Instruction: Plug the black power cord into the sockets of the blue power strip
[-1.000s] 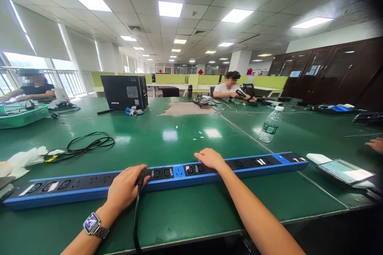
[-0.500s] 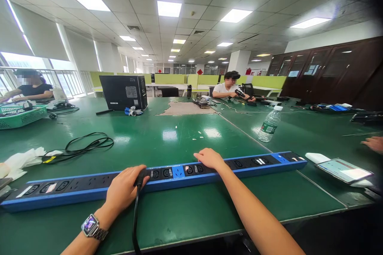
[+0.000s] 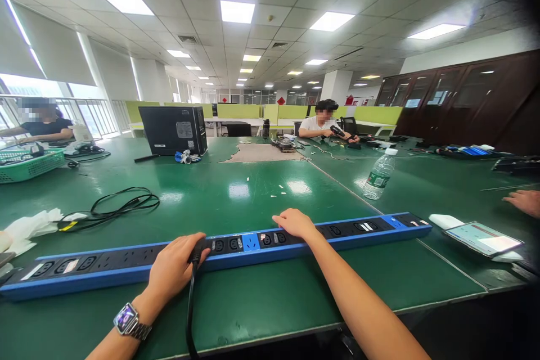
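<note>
A long blue-and-black power strip (image 3: pixel 253 257) lies across the green table, its sockets facing up. My left hand (image 3: pixel 174 263) is closed around a black power plug (image 3: pixel 197 250) at a socket left of the strip's middle. The plug's cord (image 3: pixel 190 309) hangs down toward the table's near edge. Whether the plug is fully seated is hidden by my fingers. My right hand (image 3: pixel 296 224) grips the strip right of its blue middle socket, fingers over the far side and largely hidden behind it. A watch (image 3: pixel 127 319) is on my left wrist.
Beyond the strip are a coiled black cable (image 3: pixel 126 205), a computer case (image 3: pixel 171 130) and a plastic bottle (image 3: pixel 379 175). A tablet-like screen (image 3: pixel 483 238) lies right, near another person's hand (image 3: pixel 523 201). A green basket (image 3: pixel 37 169) stands left. Two people sit farther off.
Both of my hands, the plug and the strip keep their places. The other person's hand at the right edge shows slightly more; the view has shifted a little.
</note>
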The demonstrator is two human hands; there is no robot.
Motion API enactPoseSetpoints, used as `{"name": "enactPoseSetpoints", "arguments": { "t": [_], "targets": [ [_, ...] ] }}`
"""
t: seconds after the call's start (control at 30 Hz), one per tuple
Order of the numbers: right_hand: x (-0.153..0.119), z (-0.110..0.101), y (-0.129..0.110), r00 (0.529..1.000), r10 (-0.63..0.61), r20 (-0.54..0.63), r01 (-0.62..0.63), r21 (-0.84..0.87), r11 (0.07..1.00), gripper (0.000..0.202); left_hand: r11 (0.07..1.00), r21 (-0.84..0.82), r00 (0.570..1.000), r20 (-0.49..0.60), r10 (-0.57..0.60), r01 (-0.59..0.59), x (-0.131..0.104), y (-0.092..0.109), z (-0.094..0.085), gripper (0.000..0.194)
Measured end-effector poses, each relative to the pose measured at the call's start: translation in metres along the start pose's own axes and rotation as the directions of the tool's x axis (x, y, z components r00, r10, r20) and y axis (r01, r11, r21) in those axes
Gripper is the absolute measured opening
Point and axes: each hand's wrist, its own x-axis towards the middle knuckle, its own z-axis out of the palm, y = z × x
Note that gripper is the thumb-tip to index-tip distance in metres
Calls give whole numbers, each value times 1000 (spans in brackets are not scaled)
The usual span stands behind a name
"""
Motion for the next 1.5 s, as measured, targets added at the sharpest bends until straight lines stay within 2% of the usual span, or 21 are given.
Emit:
{"name": "enactPoseSetpoints", "arguments": {
  "t": [1.5],
  "targets": [
    [1, 1, 1, 1000, -13, -11, 13, -3, 1000, 43, 1000, 27, 1000, -3, 8, -8, -2, -3, 4, 41]
  ]
}}
